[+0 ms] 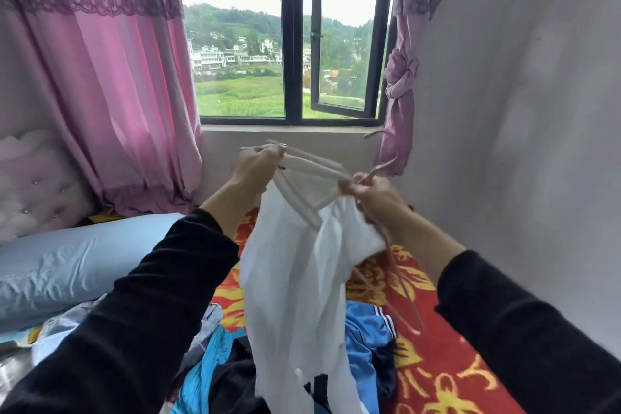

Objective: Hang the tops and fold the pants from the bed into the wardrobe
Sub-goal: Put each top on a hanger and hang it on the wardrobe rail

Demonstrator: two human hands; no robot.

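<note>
Fingers of our left hand are curled tight, pinching one side of the stretched neckline of a thin white top together with the end of a pale pink plastic hanger. Our right hand is raised a little lower and to the right, its fingers closed around the hanger's neck, with the hook poking out above the knuckles. The hanger arms run straight between the two hands, lying along the neckline. The white top hangs from both grips, held up in the air between our hands, and drapes down in loose folds between our black sleeves, above the clothes below. A second thin pink hanger dangles from under the right hand, just beside the top's right edge; how it is held we cannot tell.

Below, the bed is covered by a red sheet with yellow flowers. On it, under the hanging top, lies a heap with a blue garment with white stripes and a black garment. A light blue pillow lies at the left, near a tufted pale headboard. Pink curtains frame a black-framed window ahead.
</note>
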